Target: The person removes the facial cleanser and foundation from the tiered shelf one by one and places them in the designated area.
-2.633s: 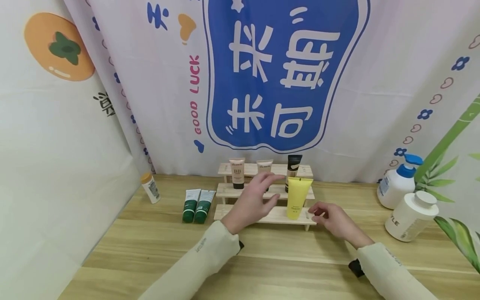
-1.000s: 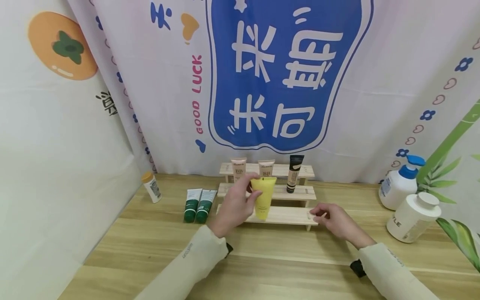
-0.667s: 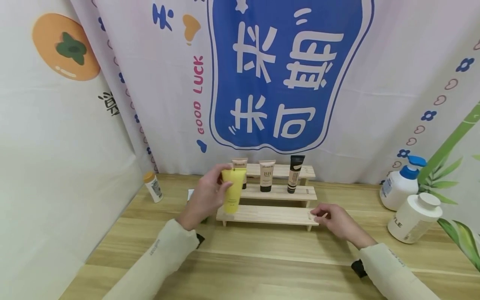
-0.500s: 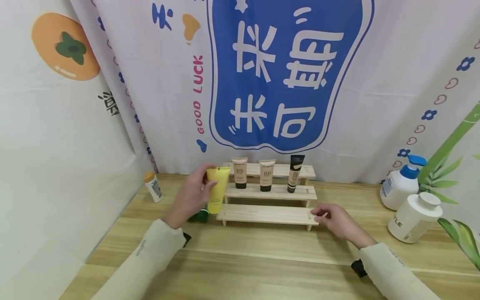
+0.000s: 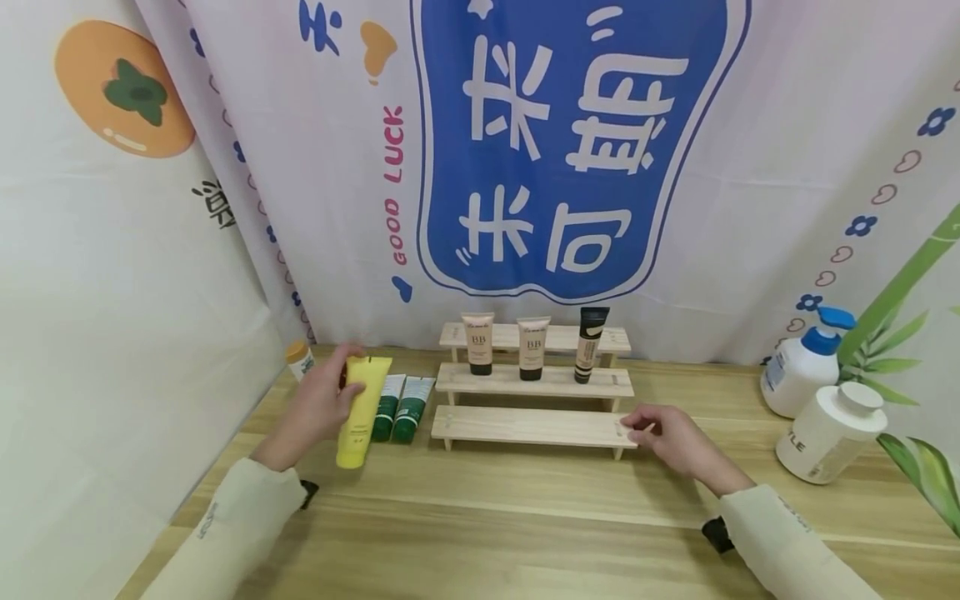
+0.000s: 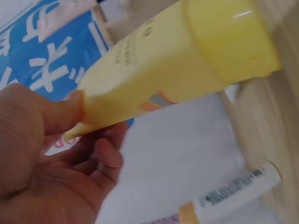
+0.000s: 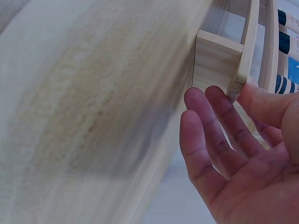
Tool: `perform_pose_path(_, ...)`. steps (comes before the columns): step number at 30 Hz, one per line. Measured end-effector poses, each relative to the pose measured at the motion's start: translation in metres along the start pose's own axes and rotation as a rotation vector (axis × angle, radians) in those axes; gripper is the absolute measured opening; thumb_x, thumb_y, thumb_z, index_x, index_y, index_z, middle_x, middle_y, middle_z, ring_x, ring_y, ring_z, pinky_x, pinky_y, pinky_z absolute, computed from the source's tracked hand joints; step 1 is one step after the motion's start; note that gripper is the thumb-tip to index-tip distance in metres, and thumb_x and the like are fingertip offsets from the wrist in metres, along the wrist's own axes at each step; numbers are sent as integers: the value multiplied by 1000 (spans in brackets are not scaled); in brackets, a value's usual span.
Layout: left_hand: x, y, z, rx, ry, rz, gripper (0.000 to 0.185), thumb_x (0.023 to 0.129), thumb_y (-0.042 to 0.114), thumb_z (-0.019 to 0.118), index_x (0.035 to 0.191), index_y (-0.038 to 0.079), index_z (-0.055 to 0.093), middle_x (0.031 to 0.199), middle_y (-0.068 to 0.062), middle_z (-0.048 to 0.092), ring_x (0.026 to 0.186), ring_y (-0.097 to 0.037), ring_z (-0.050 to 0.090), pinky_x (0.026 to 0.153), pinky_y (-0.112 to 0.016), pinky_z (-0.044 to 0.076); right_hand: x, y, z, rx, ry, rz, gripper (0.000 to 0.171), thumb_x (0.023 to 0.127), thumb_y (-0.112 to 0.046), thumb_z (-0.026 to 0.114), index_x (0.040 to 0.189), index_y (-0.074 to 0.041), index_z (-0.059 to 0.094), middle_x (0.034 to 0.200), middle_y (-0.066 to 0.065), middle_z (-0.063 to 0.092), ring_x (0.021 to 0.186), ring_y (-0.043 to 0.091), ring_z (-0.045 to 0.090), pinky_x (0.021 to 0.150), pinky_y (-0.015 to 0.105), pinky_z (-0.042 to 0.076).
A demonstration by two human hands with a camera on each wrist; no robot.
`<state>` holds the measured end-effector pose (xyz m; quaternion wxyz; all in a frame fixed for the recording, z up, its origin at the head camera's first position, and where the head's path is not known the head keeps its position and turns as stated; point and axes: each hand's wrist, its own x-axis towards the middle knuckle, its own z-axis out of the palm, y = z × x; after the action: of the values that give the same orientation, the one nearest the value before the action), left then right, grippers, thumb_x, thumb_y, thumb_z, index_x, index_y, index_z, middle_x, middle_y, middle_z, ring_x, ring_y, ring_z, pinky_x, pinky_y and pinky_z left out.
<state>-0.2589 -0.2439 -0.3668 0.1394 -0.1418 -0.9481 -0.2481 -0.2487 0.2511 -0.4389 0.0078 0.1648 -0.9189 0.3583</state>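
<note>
My left hand [image 5: 318, 404] grips a yellow tube [image 5: 361, 411] by its flat end, cap down, at the table's left, just left of two green tubes [image 5: 400, 407]. In the left wrist view the thumb and fingers [image 6: 70, 112] pinch the yellow tube [image 6: 177, 70], its cap just above the wood. My right hand [image 5: 660, 433] rests at the right end of the lowest step of a three-step wooden rack [image 5: 534, 425]; its thumb and fingers [image 7: 219, 116] touch the rack's end [image 7: 217, 60]. Two beige BB tubes [image 5: 477, 342] and a black tube [image 5: 587, 343] stand on the middle step.
A small white bottle with an orange cap [image 5: 299, 358] stands behind my left hand, also seen as a white bottle [image 6: 229, 193] in the left wrist view. A blue-capped pump bottle [image 5: 802, 367] and a white jar [image 5: 828, 433] sit at the right. A printed cloth backdrop [image 5: 570, 150] hangs behind.
My left hand took the yellow tube from the rack's lowest step and carried it left and down beside the green tubes. My right hand stayed at the rack's right end.
</note>
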Motion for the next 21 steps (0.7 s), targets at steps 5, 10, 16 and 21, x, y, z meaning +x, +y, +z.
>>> perform_pose_path(5,-8,-21,-1,25,-115,-76,41,91,0,60,127,-1,42,93,-17,59,71,-22,54,59,-34,46,0,-1,0,2,1,4,15,86,0,66,100,-6,68,99,7,64,72,15,54,60,26,48)
perform_pose_path(10,-7,-39,2,0,-234,-184,39,92,2,58,126,-1,40,80,-12,56,60,-19,50,50,-31,43,1,1,1,2,-1,22,15,86,0,66,99,-7,68,99,6,65,72,15,54,60,26,48)
perform_pose_path(16,-1,-59,14,35,-304,-240,37,93,8,58,126,-2,44,95,-17,59,73,-22,54,56,-32,45,1,2,1,0,2,26,15,86,0,66,99,-8,68,100,6,65,73,15,55,61,26,48)
perform_pose_path(21,3,-70,23,59,-338,-248,30,94,9,58,121,-1,49,102,-18,59,80,-24,55,63,-35,47,1,1,1,-2,1,20,15,87,-2,66,100,-7,68,100,7,65,73,14,54,60,26,47)
